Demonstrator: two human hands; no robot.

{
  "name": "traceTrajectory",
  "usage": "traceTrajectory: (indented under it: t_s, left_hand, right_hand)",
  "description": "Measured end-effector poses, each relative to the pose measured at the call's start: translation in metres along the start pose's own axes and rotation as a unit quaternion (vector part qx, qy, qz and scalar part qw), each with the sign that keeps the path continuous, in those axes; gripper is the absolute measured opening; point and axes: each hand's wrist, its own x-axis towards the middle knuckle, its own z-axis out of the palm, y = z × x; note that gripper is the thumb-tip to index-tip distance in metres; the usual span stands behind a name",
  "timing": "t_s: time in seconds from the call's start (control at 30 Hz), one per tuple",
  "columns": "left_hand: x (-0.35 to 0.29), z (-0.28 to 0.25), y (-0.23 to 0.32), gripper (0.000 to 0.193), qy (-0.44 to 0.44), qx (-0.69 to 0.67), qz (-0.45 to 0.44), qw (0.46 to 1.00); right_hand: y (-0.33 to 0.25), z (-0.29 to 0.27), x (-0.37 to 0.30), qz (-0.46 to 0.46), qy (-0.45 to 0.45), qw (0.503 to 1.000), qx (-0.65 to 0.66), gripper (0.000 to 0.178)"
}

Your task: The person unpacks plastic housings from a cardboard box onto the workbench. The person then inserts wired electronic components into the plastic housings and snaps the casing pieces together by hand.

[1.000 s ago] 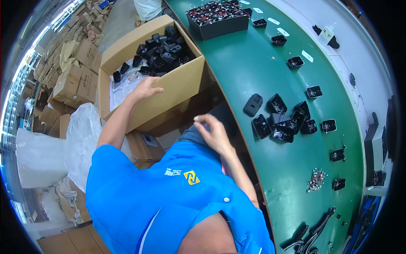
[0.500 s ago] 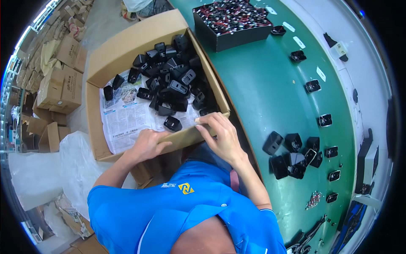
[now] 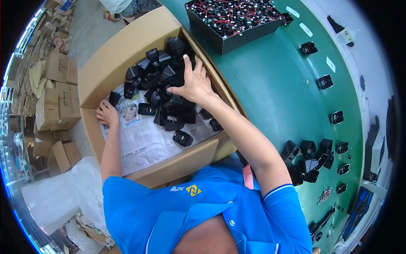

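Looking down from the head view, both arms reach into a large cardboard box (image 3: 127, 42) lined with newspaper (image 3: 144, 139). The right hand (image 3: 192, 82) lies palm-down with fingers spread on a heap of black plastic housings (image 3: 167, 82) piled toward the box's far right corner; the palm hides whatever is under it, so I cannot tell whether it has hold of one. The left hand (image 3: 106, 113) sits at the box's left wall, fingers curled beside a single black housing (image 3: 114, 98); whether it grips that piece or only touches it is hard to make out. One more loose housing (image 3: 182, 138) lies apart on the paper, near the front wall.

The blue shirt (image 3: 203, 216) covers the box's near edge and part of the green table (image 3: 270, 84). To the right, a black tray of wired parts (image 3: 232, 19) stands just beside the box, its far edge cut off by the frame. A cluster of black parts (image 3: 311, 158) sits on the table near the right elbow. The bare newspaper between the hands gives open room; stacked cartons (image 3: 55, 101) crowd the floor on the left.
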Motion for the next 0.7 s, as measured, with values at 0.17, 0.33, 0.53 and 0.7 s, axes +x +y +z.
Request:
traceTrajectory:
  t_s: [0.17,0.33,0.53,0.7]
  left_hand:
    - [0.006,0.040,-0.029,0.040,0.065,-0.103,0.076,0.990]
    - [-0.037,0.028,0.078,0.047,-0.113,-0.447,0.065,0.885]
    - [-0.045,0.031,0.119,0.061,-0.326,-0.664,-0.082,0.668]
    - [-0.040,0.003,0.136,0.064,-0.343,-0.659,-0.089,0.664]
  right_hand:
    - [0.001,0.027,0.014,-0.045,0.105,0.992,-0.044,0.103]
    - [0.007,0.033,0.032,-0.043,0.125,0.991,-0.034,0.108]
    - [0.004,0.010,0.074,0.020,-0.007,0.999,0.047,0.113]
    - [0.004,0.001,0.077,0.021,-0.081,0.996,0.035,0.116]
